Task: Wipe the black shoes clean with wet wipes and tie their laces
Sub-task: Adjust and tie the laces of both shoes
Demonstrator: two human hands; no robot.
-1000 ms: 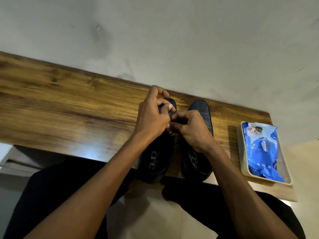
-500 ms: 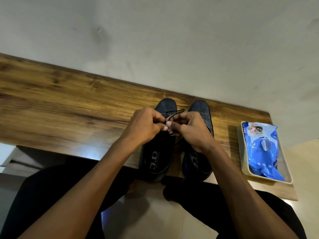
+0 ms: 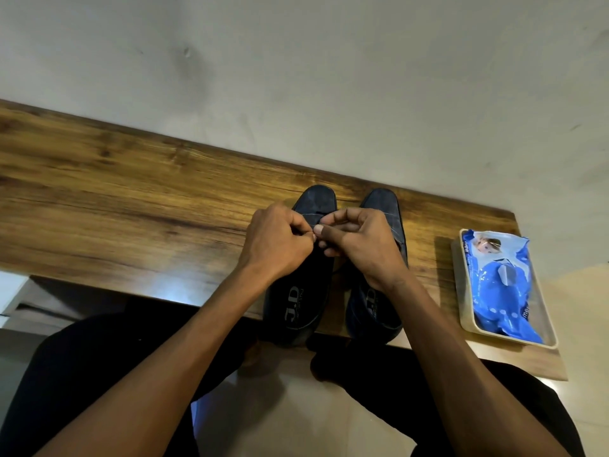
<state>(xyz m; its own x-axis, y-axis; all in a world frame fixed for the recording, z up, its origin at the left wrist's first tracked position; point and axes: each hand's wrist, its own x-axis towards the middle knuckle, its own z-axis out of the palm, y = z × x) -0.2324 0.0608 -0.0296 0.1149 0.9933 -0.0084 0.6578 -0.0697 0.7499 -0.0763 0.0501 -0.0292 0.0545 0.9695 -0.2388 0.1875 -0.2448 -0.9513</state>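
My hands have dropped from the raised loop: left hand and right hand pinch the lace over the left shoe, six o'clock of the table; knot tightening.

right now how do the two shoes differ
The left shoe sits under both hands, the left hand and right hand pinching its lace; the right shoe is only partly covered by the right wrist. The left insole logo shows fully, the right mostly hidden. Both are dark, toes toward the wall.
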